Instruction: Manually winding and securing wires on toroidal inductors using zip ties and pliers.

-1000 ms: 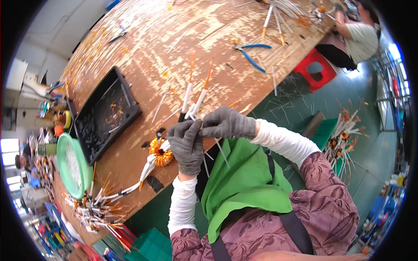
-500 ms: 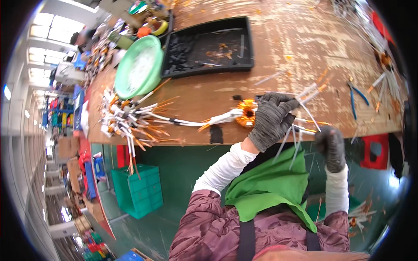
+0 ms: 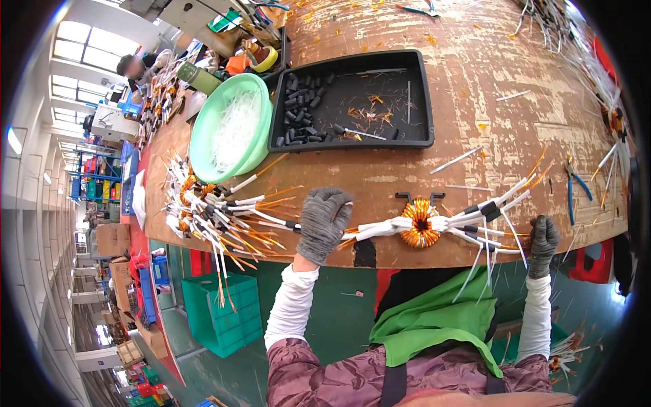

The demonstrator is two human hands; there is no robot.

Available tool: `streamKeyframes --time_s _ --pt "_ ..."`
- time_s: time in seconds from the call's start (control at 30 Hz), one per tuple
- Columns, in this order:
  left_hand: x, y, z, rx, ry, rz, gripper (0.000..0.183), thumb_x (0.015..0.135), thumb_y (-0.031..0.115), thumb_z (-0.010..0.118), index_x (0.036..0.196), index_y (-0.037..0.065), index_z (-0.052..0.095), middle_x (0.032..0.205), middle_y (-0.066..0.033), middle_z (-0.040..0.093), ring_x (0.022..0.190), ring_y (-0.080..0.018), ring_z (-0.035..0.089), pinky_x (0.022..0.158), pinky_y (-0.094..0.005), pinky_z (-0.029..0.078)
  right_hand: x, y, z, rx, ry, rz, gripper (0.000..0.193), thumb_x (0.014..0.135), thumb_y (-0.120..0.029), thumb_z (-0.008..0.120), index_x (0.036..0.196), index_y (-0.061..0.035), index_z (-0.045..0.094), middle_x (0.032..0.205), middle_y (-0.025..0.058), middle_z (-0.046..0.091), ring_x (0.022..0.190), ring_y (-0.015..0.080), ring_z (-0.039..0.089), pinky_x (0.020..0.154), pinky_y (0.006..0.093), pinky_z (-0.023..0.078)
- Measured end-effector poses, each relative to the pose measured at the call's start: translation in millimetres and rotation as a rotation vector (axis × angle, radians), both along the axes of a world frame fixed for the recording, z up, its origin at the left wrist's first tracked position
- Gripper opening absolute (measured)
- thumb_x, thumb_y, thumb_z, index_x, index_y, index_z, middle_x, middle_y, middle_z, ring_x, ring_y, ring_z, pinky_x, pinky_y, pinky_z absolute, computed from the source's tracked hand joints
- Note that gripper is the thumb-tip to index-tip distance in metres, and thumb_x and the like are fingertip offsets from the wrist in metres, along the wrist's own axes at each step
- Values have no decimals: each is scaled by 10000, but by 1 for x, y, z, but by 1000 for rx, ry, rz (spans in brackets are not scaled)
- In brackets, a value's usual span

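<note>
A ring-shaped coil [image 3: 420, 224] wound with copper wire lies near the table's front edge, its white-sleeved leads spreading left and right. My left hand [image 3: 324, 225], in a grey glove, is over the left leads, fingers curled closed; what they hold, if anything, is hidden. Off the right ends, my gloved right hand [image 3: 543, 245] is closed, its contents too small to make out. A black sleeve [image 3: 489, 211] sits on the right leads [image 3: 510, 199], with thin clear tubes hanging from them. To the left lies a heap of similar wired coils [image 3: 203, 210].
A black tray [image 3: 352, 145] holds short black sleeves and scraps. Beside it a pale green basin [image 3: 199, 159] contains clear tube pieces. Blue-handled pliers [image 3: 571, 190] lie at right, loose tubes [image 3: 454, 161] mid-table. A teal crate [image 3: 220, 315] stands below the front edge.
My left hand has moved left, off the coil and right leads, to the left leads. My right hand has shifted away from the wire ends. The view has tilted, showing more of the far table.
</note>
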State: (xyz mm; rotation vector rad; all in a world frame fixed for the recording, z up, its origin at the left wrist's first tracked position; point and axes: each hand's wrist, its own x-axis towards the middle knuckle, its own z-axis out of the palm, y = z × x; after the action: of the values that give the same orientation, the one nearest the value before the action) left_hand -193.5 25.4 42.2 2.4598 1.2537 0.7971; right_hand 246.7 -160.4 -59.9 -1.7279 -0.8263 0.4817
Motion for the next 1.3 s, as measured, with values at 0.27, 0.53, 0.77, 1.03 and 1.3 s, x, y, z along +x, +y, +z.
streamKeyframes --time_s 0.27,0.53,0.77,1.03,1.3 --pt "26 142 17 278 496 -84 127 693 178 661 815 146 674 814 -64 601 866 -251 542 738 -390 439 -11 8 4 -39 -215 67 298 908 -263 535 735 -23 570 541 -31 414 521 46 380 468 231 296" --pt "76 198 2 151 1308 -325 195 671 262 650 815 137 689 902 -65 633 953 -233 544 761 -364 432 -15 6 3 -16 -168 15 267 890 -224 558 716 -23 588 558 -2 474 509 83 448 466 246 340" --pt "52 210 27 241 1292 -294 203 645 232 652 809 114 676 859 -69 612 946 -258 532 800 -388 404 -7 4 11 -49 -50 54 228 879 -204 571 741 -24 601 573 2 491 521 72 455 479 232 347" --pt "34 129 95 -184 378 -237 139 627 133 688 747 79 641 845 -87 601 829 -276 551 732 -382 438 -1 22 112 -6 -94 211 197 864 -211 579 840 -20 623 622 4 534 542 73 481 497 221 377" --pt "141 -24 48 -798 -400 -944 210 665 97 704 846 64 602 901 -80 571 873 -250 534 791 -361 421 -103 72 163 233 214 1112 283 846 -137 580 1094 -1 562 844 124 642 766 197 627 703 303 480"
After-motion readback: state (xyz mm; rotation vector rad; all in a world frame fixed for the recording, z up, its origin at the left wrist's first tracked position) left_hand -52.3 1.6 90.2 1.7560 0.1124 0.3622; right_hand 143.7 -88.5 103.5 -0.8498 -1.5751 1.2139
